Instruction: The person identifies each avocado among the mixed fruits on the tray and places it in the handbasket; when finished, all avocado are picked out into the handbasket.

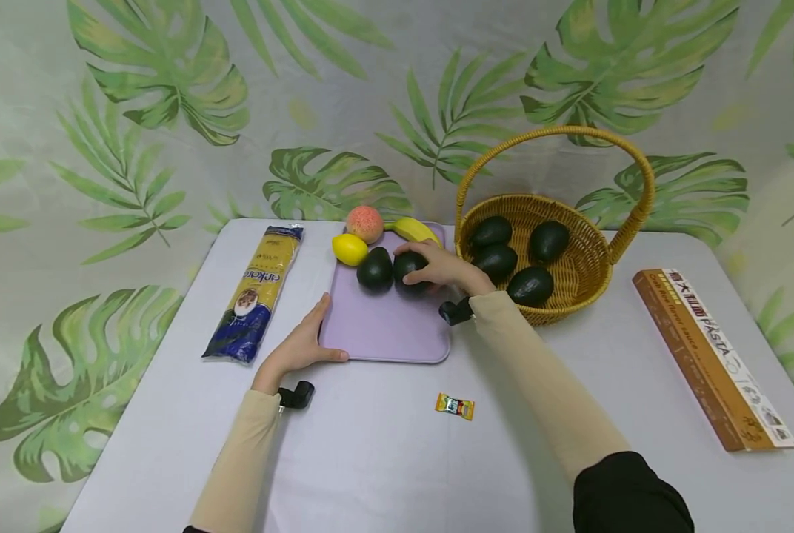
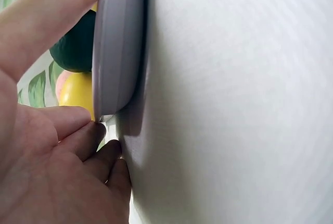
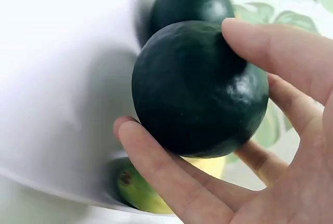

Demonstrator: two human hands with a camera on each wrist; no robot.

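Observation:
My right hand (image 1: 445,268) holds a dark green avocado (image 3: 192,88) over the back half of a lilac tray (image 1: 384,329), thumb on one side and fingers round the other. Right beside it on the tray lies a second avocado (image 1: 375,269). A yellow lemon (image 1: 349,250), a pinkish peach (image 1: 365,224) and a banana (image 1: 413,229) sit along the tray's back. At the tray's front left corner rests my left hand (image 1: 301,346), its thumb along the front edge and its fingers against the left side. In the left wrist view those fingertips touch the tray's rim (image 2: 117,52).
A wicker basket (image 1: 597,285) with a tall handle stands back right, several avocados inside. To the left lies a pasta packet (image 1: 253,292); at the far right, a long brown pasta box (image 1: 713,359). A small wrapped sweet (image 1: 455,406) lies in front of the tray.

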